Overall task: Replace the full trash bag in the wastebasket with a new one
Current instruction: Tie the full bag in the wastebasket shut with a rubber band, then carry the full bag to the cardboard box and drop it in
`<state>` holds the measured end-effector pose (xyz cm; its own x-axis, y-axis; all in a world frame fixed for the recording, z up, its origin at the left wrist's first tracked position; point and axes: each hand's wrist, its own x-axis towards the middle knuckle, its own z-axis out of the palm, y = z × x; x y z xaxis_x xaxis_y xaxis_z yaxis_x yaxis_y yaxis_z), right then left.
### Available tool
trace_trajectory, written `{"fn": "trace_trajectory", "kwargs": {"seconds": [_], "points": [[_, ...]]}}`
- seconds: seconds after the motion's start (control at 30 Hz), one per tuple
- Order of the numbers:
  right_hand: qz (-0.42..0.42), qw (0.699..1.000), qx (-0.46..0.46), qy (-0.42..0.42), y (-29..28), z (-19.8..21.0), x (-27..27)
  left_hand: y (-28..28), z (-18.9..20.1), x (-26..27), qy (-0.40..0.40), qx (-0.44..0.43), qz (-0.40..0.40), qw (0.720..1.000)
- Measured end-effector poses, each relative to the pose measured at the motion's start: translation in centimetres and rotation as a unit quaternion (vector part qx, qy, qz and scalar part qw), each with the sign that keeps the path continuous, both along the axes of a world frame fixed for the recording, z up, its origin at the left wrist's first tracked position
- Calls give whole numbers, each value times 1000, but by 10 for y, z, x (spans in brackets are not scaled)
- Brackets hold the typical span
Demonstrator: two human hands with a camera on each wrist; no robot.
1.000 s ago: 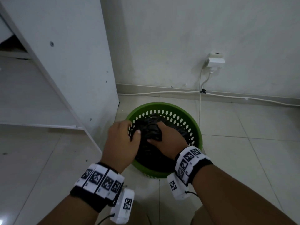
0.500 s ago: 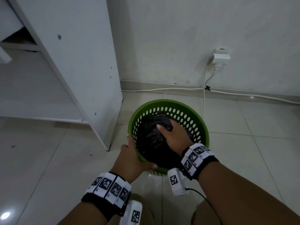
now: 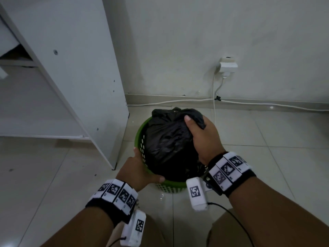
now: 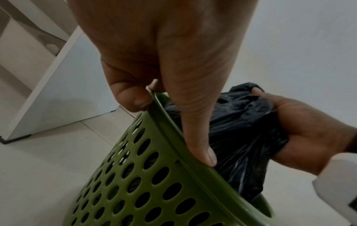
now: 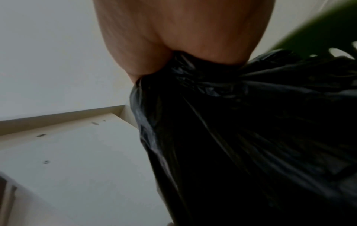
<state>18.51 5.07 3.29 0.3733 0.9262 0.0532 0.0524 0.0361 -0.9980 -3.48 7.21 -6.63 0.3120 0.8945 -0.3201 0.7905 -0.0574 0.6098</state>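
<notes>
— What do I have in front of me, biggest things first?

— I see a pale tiled floor (image 3: 267, 157) meeting a white wall (image 3: 195, 41), and a white cabinet (image 3: 71, 59) standing on my left, its side panel close to the wastebasket. A white cable (image 3: 178, 101) runs along the foot of the wall and up to a wall socket (image 3: 227, 65).

— And the wastebasket?

— The green wastebasket (image 3: 138, 138) stands on the floor just right of the cabinet's corner. Its wall is full of oval holes, which I see clearly from my left wrist. The black trash bag (image 3: 169, 139) fills it and bulges above the rim, its gathered neck at the far side.

— What is my right hand doing?

— My right hand (image 3: 204, 138) grips the bunched neck of the trash bag, fingers and thumb curled round the crumpled plastic. From the right wrist I see the plastic drawn taut below the fist, with the bag's body hanging down from it.

— The left one?

— My left hand (image 3: 137, 172) holds the near-left rim of the wastebasket. In the left wrist view the thumb lies along the rim's inner edge against the bag, and a finger is curled on the outside, so the rim is pinched between them.

— Anything smaller?

— White marker bands (image 3: 115, 193) wrap both wrists.
</notes>
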Motion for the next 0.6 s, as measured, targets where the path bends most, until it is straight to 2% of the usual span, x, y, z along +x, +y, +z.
{"fn": "trace_trajectory", "kwargs": {"seconds": [0.13, 0.3, 0.43, 0.53, 0.6], "points": [[-12, 994, 48, 100, -7, 29, 6, -3, 1, 1, 29, 10, 4, 1000], [5, 991, 83, 104, -15, 53, 8, -11, -1, 0, 48, 28, 0, 998], [1, 988, 91, 123, -20, 64, 11, -32, 4, 7, 104, 44, 6, 994], [-1, 984, 74, 162, -25, 84, 15, -49, 13, 13, 164, 22, 13, 986], [-4, 985, 58, 161, -28, 104, 18, -59, 23, 13, 191, -32, 32, 981]]}}
